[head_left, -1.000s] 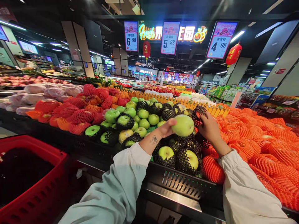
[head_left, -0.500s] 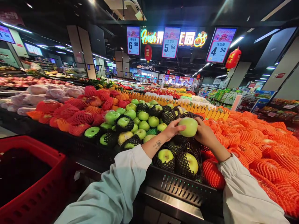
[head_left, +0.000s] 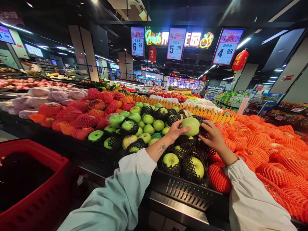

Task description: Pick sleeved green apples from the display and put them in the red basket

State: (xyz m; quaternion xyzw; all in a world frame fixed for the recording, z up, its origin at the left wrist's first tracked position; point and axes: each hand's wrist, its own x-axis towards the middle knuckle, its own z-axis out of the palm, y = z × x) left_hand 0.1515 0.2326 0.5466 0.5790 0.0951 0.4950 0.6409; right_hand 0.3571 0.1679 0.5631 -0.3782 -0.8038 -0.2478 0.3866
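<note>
A pale green apple (head_left: 190,126), bare of netting, is raised over the front right of the green apple heap (head_left: 148,125). My left hand (head_left: 177,131) grips it from the left, thumb across the near side. Just right of the apple is my right hand (head_left: 213,136), thumb and fingers bent and spread apart. Black foam netting (head_left: 204,130) shows between those fingers; whether they touch it I cannot tell. Below both hands sit netted green apples (head_left: 170,161) in black foam sleeves, partly hidden by my wrists.
Oranges in orange foam nets (head_left: 260,154) fill the right side. Red-netted fruit (head_left: 86,120) lies left of the apples. A black slotted display edge (head_left: 185,192) runs along the front. At lower left stands a red basket (head_left: 55,166). Price screens (head_left: 176,44) hang overhead.
The apple has shifted slightly left and up with my left hand. My right hand has come off the apple's side, its fingers now more spread.
</note>
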